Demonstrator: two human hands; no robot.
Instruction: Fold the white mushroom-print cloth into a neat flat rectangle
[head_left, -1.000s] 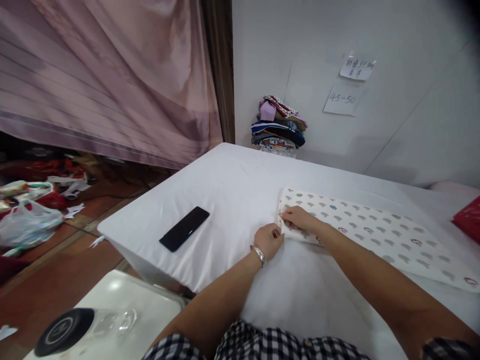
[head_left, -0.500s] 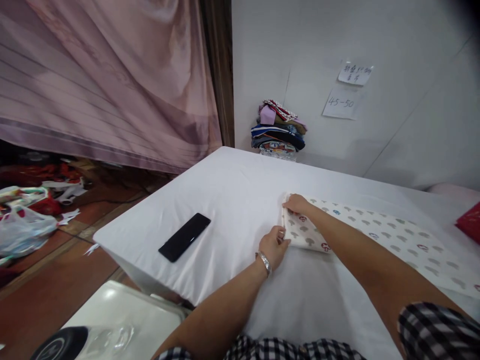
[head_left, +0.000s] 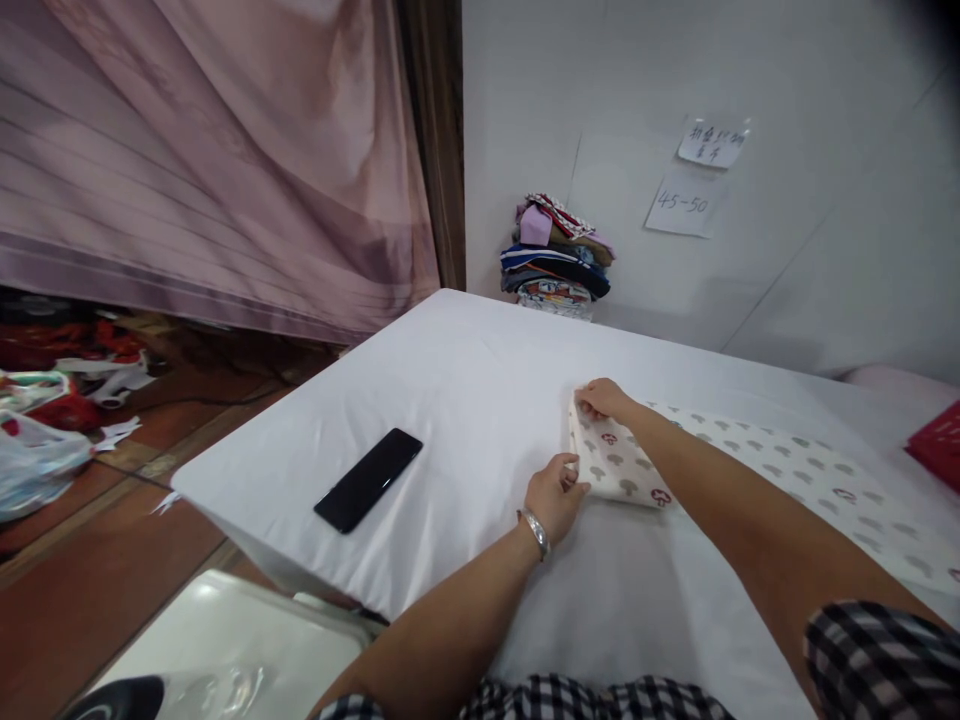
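A white cloth printed with grey and red mushroom-like shapes lies folded in a long strip on the white-covered table. Its left end is doubled over on itself. My left hand, with a silver bracelet at the wrist, pinches the near corner of that end. At the far corner, my right hand grips the edge with its fingers closed. My right forearm hides part of the strip, which runs off toward the right side.
A black phone lies on the table's left part. Folded clothes are stacked by the wall at the back. A red object is at the right edge. A white stool-like surface stands at the lower left.
My right hand has lifted the far corner of the cloth's folded end slightly and shifted a little to the right. My left hand stays at the near corner. The view has moved slightly.
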